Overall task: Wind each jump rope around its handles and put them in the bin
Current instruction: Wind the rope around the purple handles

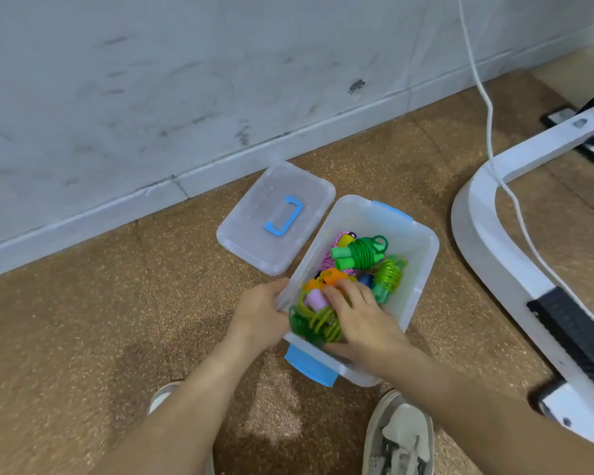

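Clear bin (422,269) with blue latches, long axis running 7 to 1 o'clock. At its 7 o'clock end lies a yellow-green jump rope (318,320), coiled round a lilac handle (315,299) whose end points toward 10 o'clock. The right hand (360,320) curls over and grips this coil. The left hand (259,315) clasps the bin's 9 o'clock rim. A dark green bundle (360,253) lies 9 to 3 o'clock.

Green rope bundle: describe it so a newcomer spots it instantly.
Find the clear bin with blue latches on the brown floor, beside its lid. At its far end lies a wound jump rope. Only this one has opaque solid-green cord around matte green foam handles; neighbours are translucent, pink or orange.
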Available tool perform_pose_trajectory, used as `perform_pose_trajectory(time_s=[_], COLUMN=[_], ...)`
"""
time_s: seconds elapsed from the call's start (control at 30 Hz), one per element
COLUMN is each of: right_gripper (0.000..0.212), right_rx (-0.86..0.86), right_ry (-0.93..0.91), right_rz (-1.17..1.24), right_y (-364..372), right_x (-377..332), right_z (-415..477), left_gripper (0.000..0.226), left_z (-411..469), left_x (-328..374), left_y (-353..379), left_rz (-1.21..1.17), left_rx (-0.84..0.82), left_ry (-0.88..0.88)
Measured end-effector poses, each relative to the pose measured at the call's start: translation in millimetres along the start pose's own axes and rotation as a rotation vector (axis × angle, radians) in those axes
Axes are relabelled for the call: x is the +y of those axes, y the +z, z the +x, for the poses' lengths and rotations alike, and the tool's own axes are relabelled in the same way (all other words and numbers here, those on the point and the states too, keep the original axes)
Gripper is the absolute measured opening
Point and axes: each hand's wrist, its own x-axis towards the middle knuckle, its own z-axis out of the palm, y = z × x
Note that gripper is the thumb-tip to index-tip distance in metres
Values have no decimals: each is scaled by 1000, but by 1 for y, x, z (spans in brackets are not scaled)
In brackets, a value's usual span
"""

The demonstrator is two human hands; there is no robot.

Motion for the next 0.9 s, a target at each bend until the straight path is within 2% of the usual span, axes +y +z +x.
perform_pose_trajectory(time_s=[0.07, 0.1, 0.2, 0.27, 0.33, 0.4, 0.47, 0.5, 0.53, 0.57, 0.63, 0.67, 0.8, 0.9], right_gripper=[86, 87, 99, 94, 62, 34, 27, 34, 43, 50, 55, 59, 97, 111], right_rx=[-51, -129, -477, -581, -575, -493, -342, -275, -244, -267, -339, -344, -308, -413], right_ry=[28, 46, 83, 62, 33, 54, 162, 209, 239, 246, 205, 199, 261, 307], right_rz=[-141, -103, 312, 537, 724, 941, 1170, 1187, 1089, 890, 484, 357, 60, 204], right_y=[-10, -13, -25, -30, -35, -46, -58, -61, -62, -59, -45, -38, -31, -50], right_x=[-5, -4, -1, -3, -5, -3, 2, 5, 6, 7, 0, -4, 2, 9], right_z=[1, 4, 13, 17, 15, 13, 14, 17, 20, 22, 19, 17, 19, 25], left_gripper=[60, 62, 68, 73, 71, 64, 54, 47, 40, 33, 29, 30, 41, 46], left_z=[-2, -4, -6, -8, -8, -2, 5, 10, 15, 20, 32, 38, 66, 86], left_x=[-10, -15, -30, -37, -38, -42, -44, -43, -41, -38, -32, -29, -29, -32], left_y=[-9, -14, -29, -39, -51, -64, -74, -76, -76, -74, -65, -60, -41, -28], left_rz=[-46, -80, -132, -135, -96, -36, -38, -65, -92, -113, -150, -154, -11, 106], left_rx=[-45, -84, -200, -275, -356, -459, -563, -589, -564, -487, -290, -227, -218, -292], left_ry=[-61, -86, -114, -158, -188, -206, -245, -273, -300, -322, -368, -381, -318, -288])
